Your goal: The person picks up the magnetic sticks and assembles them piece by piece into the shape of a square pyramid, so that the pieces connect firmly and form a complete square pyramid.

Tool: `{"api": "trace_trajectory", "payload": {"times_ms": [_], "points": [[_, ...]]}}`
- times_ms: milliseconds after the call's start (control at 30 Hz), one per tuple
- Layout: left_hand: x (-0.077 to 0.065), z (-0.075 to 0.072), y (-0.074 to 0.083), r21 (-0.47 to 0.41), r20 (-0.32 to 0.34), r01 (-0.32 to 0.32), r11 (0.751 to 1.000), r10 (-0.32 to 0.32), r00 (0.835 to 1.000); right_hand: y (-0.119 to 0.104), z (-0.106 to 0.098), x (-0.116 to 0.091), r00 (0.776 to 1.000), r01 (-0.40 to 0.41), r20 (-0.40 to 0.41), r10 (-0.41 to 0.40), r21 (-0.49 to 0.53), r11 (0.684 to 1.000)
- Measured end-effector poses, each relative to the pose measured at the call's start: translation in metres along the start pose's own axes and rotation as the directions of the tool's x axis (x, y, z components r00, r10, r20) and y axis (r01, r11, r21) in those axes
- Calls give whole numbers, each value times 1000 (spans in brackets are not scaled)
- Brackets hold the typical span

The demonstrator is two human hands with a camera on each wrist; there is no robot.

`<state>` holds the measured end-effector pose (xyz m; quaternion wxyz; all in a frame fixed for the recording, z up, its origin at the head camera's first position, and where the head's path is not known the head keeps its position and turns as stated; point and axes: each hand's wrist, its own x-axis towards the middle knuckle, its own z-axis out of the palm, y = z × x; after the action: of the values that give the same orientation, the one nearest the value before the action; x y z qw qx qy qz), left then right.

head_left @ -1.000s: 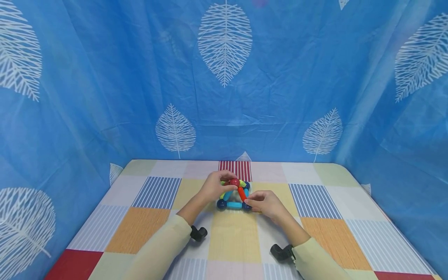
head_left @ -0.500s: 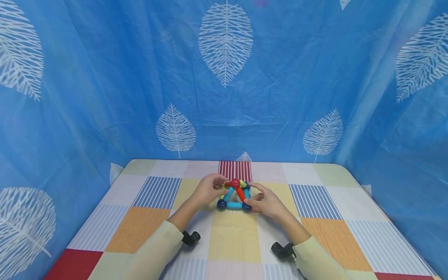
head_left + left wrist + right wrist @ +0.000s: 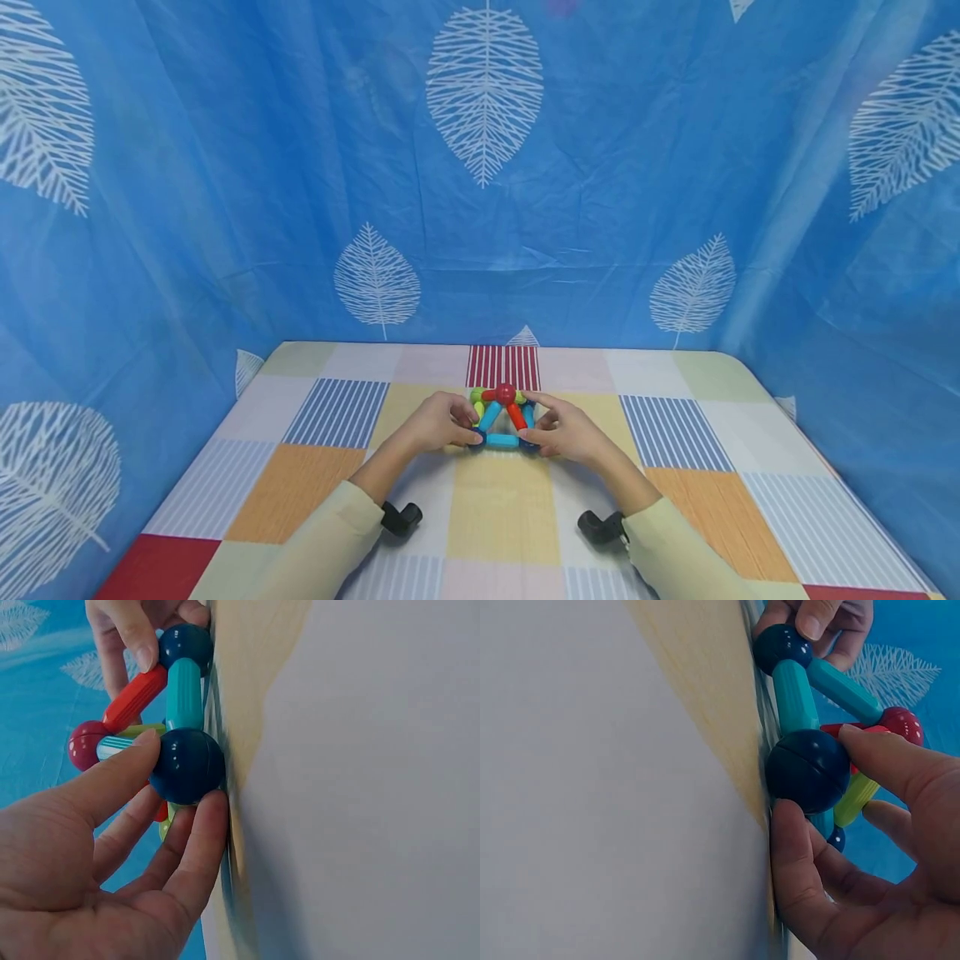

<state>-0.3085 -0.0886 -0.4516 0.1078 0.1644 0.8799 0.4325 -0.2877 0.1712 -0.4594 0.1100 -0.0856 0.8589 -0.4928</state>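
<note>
A ball-and-rod building toy point(image 3: 502, 440) stands on the table in the head view, between both hands. At its top sits a red ball point(image 3: 506, 394); red, light blue and lime rods link it with other balls. My left hand point(image 3: 442, 423) grips the dark blue ball point(image 3: 187, 765) at the near left corner, thumb on one side and fingers below. With thumb and fingers, my right hand point(image 3: 567, 429) holds the dark blue ball point(image 3: 808, 771) at the near right corner, its thumb by the red rod point(image 3: 135, 699). Hands and front parts cover some of the toy's far side.
A patchwork cloth point(image 3: 502, 508) of checks and stripes covers the table. Blue curtains with white leaf prints point(image 3: 485, 92) rise behind and along both sides. Black wrist-camera mounts point(image 3: 401, 518) jut inward from both sleeves.
My left hand has left the top red ball and come down and leftward to the near left dark blue ball. My right hand stays at the near right corner, its index finger now stretched out farther.
</note>
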Motion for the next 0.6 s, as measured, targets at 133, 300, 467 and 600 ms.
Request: {"api": "trace_trajectory", "payload": {"times_ms": [133,300,467,600], "points": [[-1,-1,0,1,11,11,1000,-11,1000,2,0,1,1000,4,-3,-4,0,1000],[-1,-1,1,-2,13,38,999,-38,999,8,-1,0,1000,29,5,-30,46,998],[-2,-1,-1,1,10,28,1000,-28,1000,12,-3,-2,999,32,-4,-31,51,998],[-2,-1,-1,-7,13,8,1000,-8,1000,14,-4,-2,999,50,-4,-50,36,998]]}}
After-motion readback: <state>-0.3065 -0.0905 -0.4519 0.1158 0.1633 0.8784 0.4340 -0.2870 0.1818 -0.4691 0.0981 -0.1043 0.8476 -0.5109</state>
